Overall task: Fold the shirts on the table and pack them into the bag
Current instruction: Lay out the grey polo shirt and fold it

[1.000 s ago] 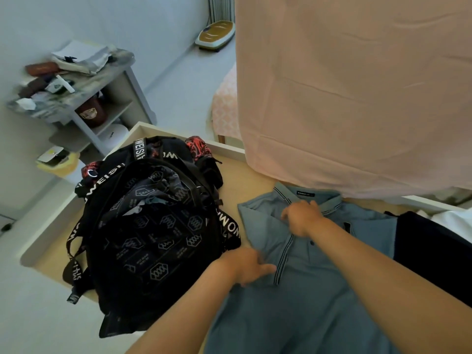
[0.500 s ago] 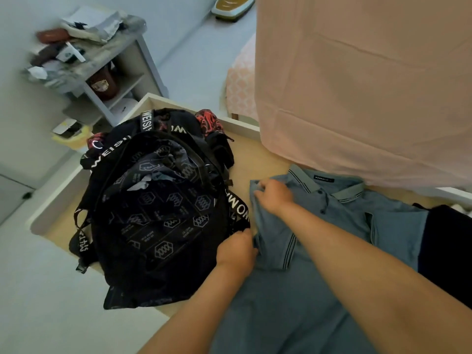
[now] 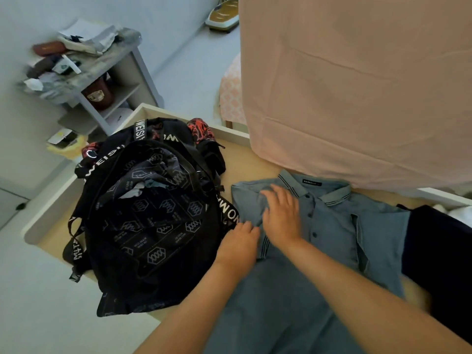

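The right hand (image 3: 281,215), fingers (image 3: 272,196) spread flat, presses the folded sleeve onto the shirt (image 3: 332,226), presumably setting the crease. The left hand (image 3: 238,245) steadies the edge beside the bag (image 3: 153,213); its grip is unclear.

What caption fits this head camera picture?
Left hand and right hand touch a blue shirt beside a black backpack.

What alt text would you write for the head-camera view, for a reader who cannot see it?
Two bare hands work on a blue polo shirt spread on a table: the right hand lies flat, fingers spread, near the collar, and the left hand touches the shirt's folded sleeve edge. A black backpack lies left of it; a pink cloth hangs behind.
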A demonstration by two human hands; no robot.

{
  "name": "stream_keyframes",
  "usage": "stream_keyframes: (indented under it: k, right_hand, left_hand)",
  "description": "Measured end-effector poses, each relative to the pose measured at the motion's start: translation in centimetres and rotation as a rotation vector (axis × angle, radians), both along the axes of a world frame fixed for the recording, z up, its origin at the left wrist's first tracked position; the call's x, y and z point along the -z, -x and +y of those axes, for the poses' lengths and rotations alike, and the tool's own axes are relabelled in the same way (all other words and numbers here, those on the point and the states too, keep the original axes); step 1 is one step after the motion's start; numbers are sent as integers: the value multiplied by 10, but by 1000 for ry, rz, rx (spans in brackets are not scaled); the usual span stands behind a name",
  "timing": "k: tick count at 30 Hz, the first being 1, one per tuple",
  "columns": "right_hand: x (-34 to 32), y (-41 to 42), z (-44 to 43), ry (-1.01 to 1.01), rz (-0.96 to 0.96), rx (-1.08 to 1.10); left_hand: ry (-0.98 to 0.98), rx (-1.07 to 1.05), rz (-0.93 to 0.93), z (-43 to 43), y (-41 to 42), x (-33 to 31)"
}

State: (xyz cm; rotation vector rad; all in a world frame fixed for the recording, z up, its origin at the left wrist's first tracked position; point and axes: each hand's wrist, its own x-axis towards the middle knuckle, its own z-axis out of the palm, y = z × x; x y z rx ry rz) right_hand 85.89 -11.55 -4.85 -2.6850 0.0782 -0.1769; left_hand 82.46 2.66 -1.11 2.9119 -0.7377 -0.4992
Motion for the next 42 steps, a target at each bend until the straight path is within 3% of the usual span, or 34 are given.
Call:
stream_keyframes:
  k: [2, 5, 8, 10, 13, 15, 20, 25, 28, 31, 32, 34, 37, 42]
  right_hand:
    - [15, 33, -9, 89, 82, -90]
    - [30, 57, -34, 179, 436, -206]
    - [29, 49, -55, 275, 536, -280]
    - [23, 41, -59, 230, 566, -265]
    - [12, 51, -50, 141, 461, -239]
    - [5, 73, -39, 108, 387, -219]
    - [6, 152, 0, 92, 384, -243]
    - [8, 219, 28, 186, 216, -107]
    - [11, 254, 39, 211, 286, -45]
    - [17, 282, 30, 161, 437, -51]
    - [18, 291, 24, 119, 471, -48]
    - [13, 308, 14, 59, 468, -52]
    - [-1, 332, 8, 175, 401, -53]
    - [1, 357, -8, 250, 568, 21]
  left_hand:
    - [-140, 71, 88, 0, 2, 26]
    - [-220, 48, 162, 4, 3, 43]
    - [-55, 14, 115, 4, 8, 37]
    - [122, -32, 8, 7, 19, 30]
    - [255, -135, -107, 24, 47, 22]
    - [259, -237, -89, 40, 70, 21]
    - [113, -413, 17, 81, 126, 23]
    - [-58, -520, 114, 108, 165, 40]
    - [231, -546, 69, 120, 176, 44]
    - [609, -839, 77, 127, 177, 33]
    - [662, -845, 102, 130, 178, 31]
    - [721, -743, 213, 137, 185, 29]
    - [794, -504, 384, 147, 200, 28]
    - [545, -185, 288, 162, 212, 36]
